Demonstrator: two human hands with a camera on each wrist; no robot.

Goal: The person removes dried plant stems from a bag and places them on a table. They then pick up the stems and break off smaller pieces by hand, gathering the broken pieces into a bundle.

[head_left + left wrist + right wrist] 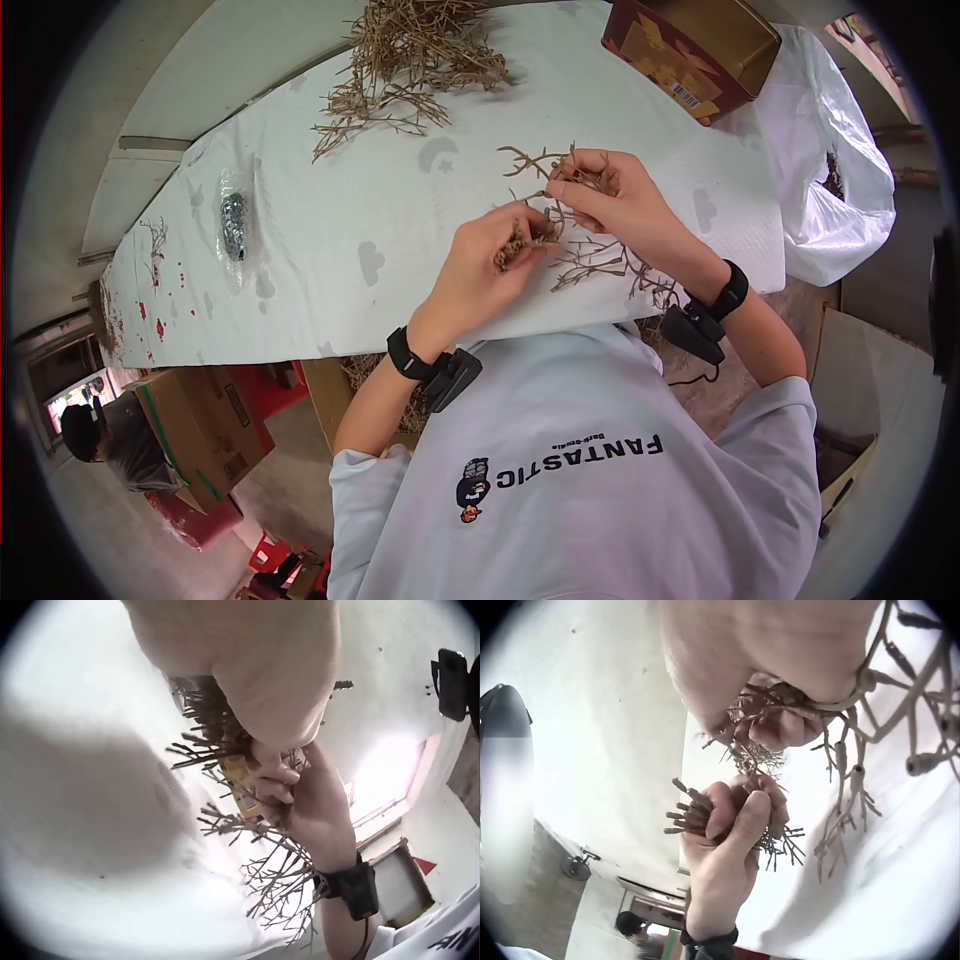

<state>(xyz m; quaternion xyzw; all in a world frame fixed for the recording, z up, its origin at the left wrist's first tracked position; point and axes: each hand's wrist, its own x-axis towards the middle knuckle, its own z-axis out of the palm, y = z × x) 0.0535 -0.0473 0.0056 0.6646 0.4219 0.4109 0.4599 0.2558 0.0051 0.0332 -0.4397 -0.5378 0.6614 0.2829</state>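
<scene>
My left hand (478, 268) curls round a small bundle of dry brown twigs (515, 248). In the right wrist view the bundle's cut ends (688, 814) stick out beside the curled fingers, and the thumb presses on its other side. My right hand (635, 205) grips a branching dry twig (590, 262) close by, its thumb and fingers bent round the stems. Forked ends of this twig (281, 881) hang below the right hand in the left wrist view. Both hands are close together over the white-covered table (330, 255), the twigs between them overlapping.
A heap of dry twigs (415, 60) lies at the table's far side. A dark red box (690, 60) and a white plastic bag (835, 170) are at the right. A wrapped dark object (234, 225) lies left. Another person (125, 440) is beside a cardboard box (210, 430).
</scene>
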